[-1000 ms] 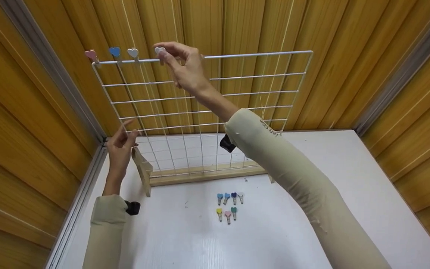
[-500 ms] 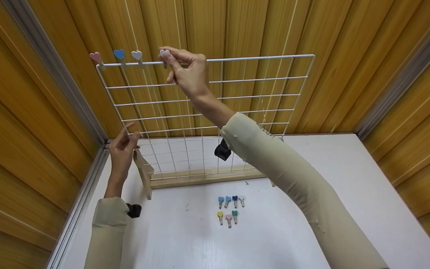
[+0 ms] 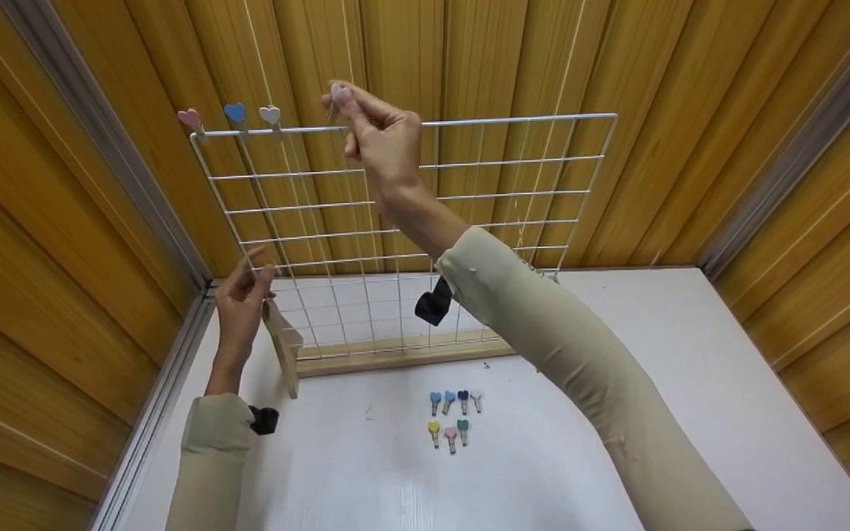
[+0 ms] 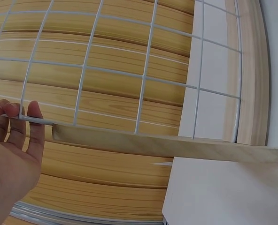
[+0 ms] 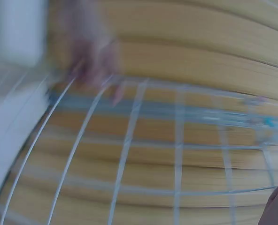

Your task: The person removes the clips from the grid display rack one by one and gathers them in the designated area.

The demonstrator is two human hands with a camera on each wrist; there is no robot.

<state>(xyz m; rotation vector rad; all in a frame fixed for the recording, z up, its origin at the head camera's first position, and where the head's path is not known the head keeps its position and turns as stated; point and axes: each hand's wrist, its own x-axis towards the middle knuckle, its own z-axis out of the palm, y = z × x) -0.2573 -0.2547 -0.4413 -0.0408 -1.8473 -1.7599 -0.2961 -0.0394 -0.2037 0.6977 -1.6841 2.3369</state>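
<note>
My right hand pinches a white heart-topped mini clothespin between thumb and forefinger. Hand and clothespin are just above the top wire of a white wire grid. Clipped along that wire at the left are a pink heart clothespin, a blue one and a white one. Lower down, my left hand holds the grid's left side wire; in the left wrist view its fingers curl around this edge. The right wrist view is blurred, and the held clothespin cannot be made out there.
The grid stands in a wooden base on a white table. In front of it lie several heart clothespins in two rows, among them a yellow one and a green one. Wood-patterned panels surround the table.
My right hand has raised the white clothespin off the top wire and moved it slightly right. My left hand keeps its hold on the side wire.
</note>
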